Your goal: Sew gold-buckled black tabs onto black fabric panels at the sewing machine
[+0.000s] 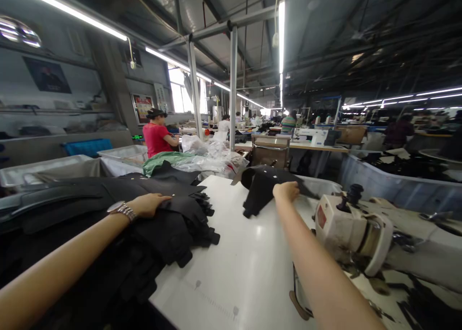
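Note:
A large pile of black cut fabric pieces (155,234) covers the left part of the white tabletop (231,262) and hangs past its edge. My left hand (148,205), with a watch on the wrist, lies on top of the pile, its fingers stretched out flat. Across the table, my right hand (287,190) has its fingers curled at a folded black piece (262,188) near the far edge, gripping it. The fingertips of the right hand are partly hidden behind the hand.
A sewing machine (361,229) stands at the right. Clear plastic bags (212,157) and a green one lie beyond the table. White bins (122,154) stand at the left, a large bin (415,176) at the right. A person in red (157,137) works further back.

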A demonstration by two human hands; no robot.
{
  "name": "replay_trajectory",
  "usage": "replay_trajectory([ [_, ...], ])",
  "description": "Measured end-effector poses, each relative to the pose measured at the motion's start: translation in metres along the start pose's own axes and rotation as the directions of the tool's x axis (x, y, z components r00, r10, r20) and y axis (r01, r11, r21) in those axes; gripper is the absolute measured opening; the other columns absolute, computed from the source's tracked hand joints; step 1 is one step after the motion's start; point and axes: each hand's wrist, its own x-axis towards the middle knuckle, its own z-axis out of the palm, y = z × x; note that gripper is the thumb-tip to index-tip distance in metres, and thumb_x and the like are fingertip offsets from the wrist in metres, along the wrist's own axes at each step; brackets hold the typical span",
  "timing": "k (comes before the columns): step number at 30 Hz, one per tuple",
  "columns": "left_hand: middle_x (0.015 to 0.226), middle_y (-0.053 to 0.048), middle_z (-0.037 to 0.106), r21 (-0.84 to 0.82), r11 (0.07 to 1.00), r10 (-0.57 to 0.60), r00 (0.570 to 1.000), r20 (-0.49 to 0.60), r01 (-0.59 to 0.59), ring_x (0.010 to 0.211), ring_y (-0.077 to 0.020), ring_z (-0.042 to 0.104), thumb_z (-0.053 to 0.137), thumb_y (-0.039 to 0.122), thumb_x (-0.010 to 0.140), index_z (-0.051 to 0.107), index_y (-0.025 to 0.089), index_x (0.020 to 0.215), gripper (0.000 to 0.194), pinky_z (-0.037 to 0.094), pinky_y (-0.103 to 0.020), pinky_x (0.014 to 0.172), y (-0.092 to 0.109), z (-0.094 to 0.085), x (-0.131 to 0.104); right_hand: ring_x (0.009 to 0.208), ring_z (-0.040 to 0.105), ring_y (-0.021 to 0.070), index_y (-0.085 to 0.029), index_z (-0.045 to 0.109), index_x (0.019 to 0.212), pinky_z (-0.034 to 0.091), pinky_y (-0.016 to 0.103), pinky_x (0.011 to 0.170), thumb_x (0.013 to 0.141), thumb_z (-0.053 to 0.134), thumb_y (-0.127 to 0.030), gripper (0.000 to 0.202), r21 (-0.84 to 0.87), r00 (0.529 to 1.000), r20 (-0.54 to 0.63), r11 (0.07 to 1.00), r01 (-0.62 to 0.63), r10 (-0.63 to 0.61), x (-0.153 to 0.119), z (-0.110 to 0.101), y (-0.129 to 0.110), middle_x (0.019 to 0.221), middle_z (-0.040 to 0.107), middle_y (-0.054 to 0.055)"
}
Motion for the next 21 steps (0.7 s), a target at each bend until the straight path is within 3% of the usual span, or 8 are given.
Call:
replay_trajectory([
  [4, 0.088, -0.017, 0.064, 0.187, 0.982, -0.023, 0.998, -0.065, 0.035, 0.085, -0.0271, 0.06, 0.036, 0.001, 0.074, 0.064, 0.008, 0.089, 0.033, 0.044, -0.036, 0.076, 0.022, -0.001, 0.002, 0.094, 0.051, 0.0193, -0.016, 0.048, 0.11, 0.043, 0.04, 0.078, 0.084, 0.049, -0.029, 0.029, -0.043, 0.971, 0.132, 0.98, -0.197, 0.201, -0.044, 0.024, 0.034, 0.112, 0.049, 0.008],
  [8, 0.083, -0.015, 0.065, 0.236, 0.972, 0.016, 0.997, -0.081, 0.003, 0.081, -0.0277, 0.06, 0.036, 0.003, 0.076, 0.065, 0.009, 0.077, 0.03, 0.044, -0.036, 0.073, 0.037, -0.018, -0.001, 0.1, 0.048, 0.0206, -0.016, 0.048, 0.11, 0.041, 0.042, 0.082, 0.083, 0.05, -0.026, 0.029, 0.016, 0.932, 0.317, 0.981, -0.192, 0.178, -0.083, 0.025, 0.044, 0.115, 0.047, 0.008],
  [12, 0.075, -0.011, 0.065, 0.307, 0.952, 0.048, 0.982, -0.181, 0.009, 0.072, -0.0271, 0.06, 0.037, 0.006, 0.077, 0.064, 0.012, 0.078, 0.027, 0.044, -0.035, 0.064, 0.039, -0.049, -0.01, 0.089, 0.054, 0.0164, -0.014, 0.05, 0.106, 0.044, 0.036, 0.077, 0.084, 0.049, -0.026, 0.025, 0.128, 0.837, 0.535, 0.968, -0.217, 0.117, -0.106, 0.017, 0.034, 0.101, 0.055, 0.006],
  [15, 0.073, -0.01, 0.064, 0.364, 0.921, -0.007, 0.938, -0.346, 0.141, 0.068, -0.0242, 0.059, 0.035, 0.009, 0.079, 0.06, 0.012, 0.088, 0.026, 0.043, -0.032, 0.06, 0.037, -0.084, -0.011, 0.068, 0.058, 0.0115, -0.012, 0.054, 0.097, 0.048, 0.03, 0.063, 0.087, 0.043, -0.034, 0.026, 0.153, 0.71, 0.692, 0.935, -0.32, 0.129, -0.11, 0.016, 0.017, 0.082, 0.059, 0.002],
  [17, 0.075, -0.012, 0.063, 0.365, 0.908, -0.033, 0.905, -0.424, 0.205, 0.07, -0.0246, 0.059, 0.034, 0.012, 0.081, 0.059, 0.011, 0.088, 0.026, 0.042, -0.032, 0.061, 0.043, -0.106, -0.01, 0.064, 0.058, 0.0105, -0.012, 0.053, 0.098, 0.049, 0.027, 0.059, 0.088, 0.039, -0.037, 0.03, 0.151, 0.652, 0.745, 0.917, -0.369, 0.14, -0.108, 0.017, 0.006, 0.081, 0.059, 0.002],
  [20, 0.074, -0.017, 0.063, 0.326, 0.937, 0.015, 0.919, -0.393, 0.124, 0.071, -0.0287, 0.06, 0.036, 0.008, 0.077, 0.06, 0.008, 0.072, 0.025, 0.043, -0.035, 0.06, 0.081, -0.121, -0.019, 0.07, 0.06, 0.0109, -0.01, 0.046, 0.11, 0.048, 0.024, 0.061, 0.091, 0.028, -0.037, 0.038, 0.149, 0.63, 0.766, 0.917, -0.369, 0.13, -0.107, 0.012, -0.006, 0.09, 0.06, 0.008],
  [21, 0.073, -0.018, 0.063, 0.297, 0.955, 0.074, 0.941, -0.33, 0.029, 0.069, -0.0297, 0.06, 0.037, 0.006, 0.075, 0.061, 0.008, 0.068, 0.025, 0.043, -0.036, 0.059, 0.101, -0.12, -0.027, 0.073, 0.061, 0.0113, -0.009, 0.04, 0.116, 0.048, 0.024, 0.062, 0.091, 0.024, -0.039, 0.042, 0.148, 0.633, 0.765, 0.925, -0.35, 0.117, -0.108, 0.009, -0.008, 0.095, 0.059, 0.01],
])
